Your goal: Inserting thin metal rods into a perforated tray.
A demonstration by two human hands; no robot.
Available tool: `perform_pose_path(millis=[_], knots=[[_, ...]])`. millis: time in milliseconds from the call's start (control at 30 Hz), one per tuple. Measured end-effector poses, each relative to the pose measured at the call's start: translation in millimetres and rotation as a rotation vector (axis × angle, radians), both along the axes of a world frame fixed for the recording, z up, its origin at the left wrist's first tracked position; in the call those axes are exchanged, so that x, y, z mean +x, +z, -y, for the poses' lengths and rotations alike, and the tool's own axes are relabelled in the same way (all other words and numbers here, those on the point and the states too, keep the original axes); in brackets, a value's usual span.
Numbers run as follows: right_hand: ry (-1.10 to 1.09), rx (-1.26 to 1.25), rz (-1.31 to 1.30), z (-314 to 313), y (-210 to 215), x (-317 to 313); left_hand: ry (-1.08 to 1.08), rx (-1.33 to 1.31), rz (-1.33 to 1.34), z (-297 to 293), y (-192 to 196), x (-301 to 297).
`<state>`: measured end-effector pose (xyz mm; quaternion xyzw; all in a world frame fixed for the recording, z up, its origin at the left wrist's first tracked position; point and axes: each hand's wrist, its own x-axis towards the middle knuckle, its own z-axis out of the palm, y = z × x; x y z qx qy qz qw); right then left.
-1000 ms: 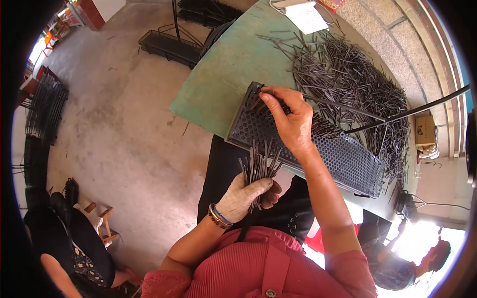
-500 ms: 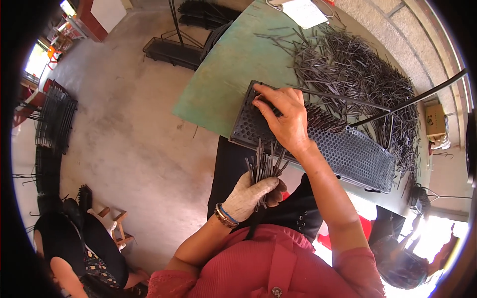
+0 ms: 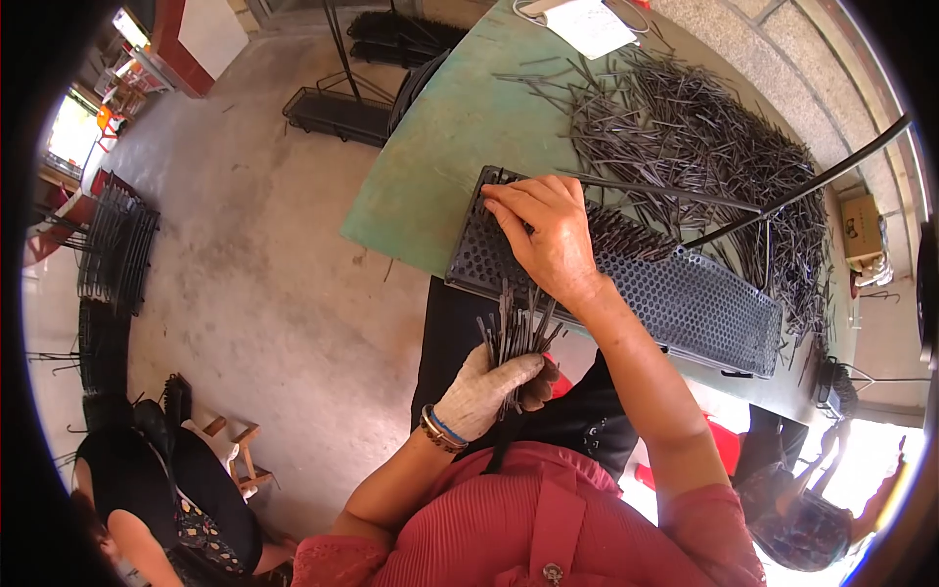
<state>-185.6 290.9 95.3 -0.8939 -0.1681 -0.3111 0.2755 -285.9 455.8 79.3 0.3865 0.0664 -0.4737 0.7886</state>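
Observation:
My left hand (image 3: pixel 485 391), in a pale work glove with bracelets at the wrist, grips a bundle of thin dark rods (image 3: pixel 511 328) pointing upward. My bare right hand (image 3: pixel 550 235) is over the left end of a long black tray (image 3: pixel 690 293) full of round holes. Its thumb and forefinger are bent together by the tray's far left corner; whatever is between them is too small to make out. Rods stand packed in rows (image 3: pixel 636 238) along the tray's far side, partly hidden behind this hand. A black bar frame (image 3: pixel 763 212) rises from the tray.
The tray rests on a green table (image 3: pixel 430 186), with a big loose heap of rods (image 3: pixel 685 127) beyond it. White paper (image 3: pixel 589 27) lies at the far edge. Black racks (image 3: pixel 337 112) stand on the floor. Other people (image 3: pixel 161 489) sit at lower left and lower right.
My right hand has shifted slightly left along the tray's far left end, its fingers closer together. The left hand still holds its bundle. The whole view has moved a little.

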Motion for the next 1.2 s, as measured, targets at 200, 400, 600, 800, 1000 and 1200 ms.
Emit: perform_pose_path(millis=[200,400,600,800,1000,1200], knots=[[0.036,-0.032,0.000,1.3,6.0,-1.7,0.012,0.002,-0.008,1.5,-2.5,-2.7],[-0.049,0.480,-0.388,19.9,34.1,-35.2,0.101,-0.024,0.044,6.6,4.8,-0.9],[0.029,0.706,-0.816,31.2,31.5,-69.3,0.126,-0.058,0.102,17.7,10.2,6.8],[0.039,0.904,-1.009,38.0,33.0,-72.8,0.025,-0.025,0.128,18.0,13.1,8.2],[-0.001,0.943,-0.835,39.5,32.0,-70.5,0.027,0.017,0.125,15.2,6.2,11.6],[-0.036,1.009,-0.409,30.1,29.3,-45.4,0.070,0.086,0.085,14.7,3.0,8.9]])
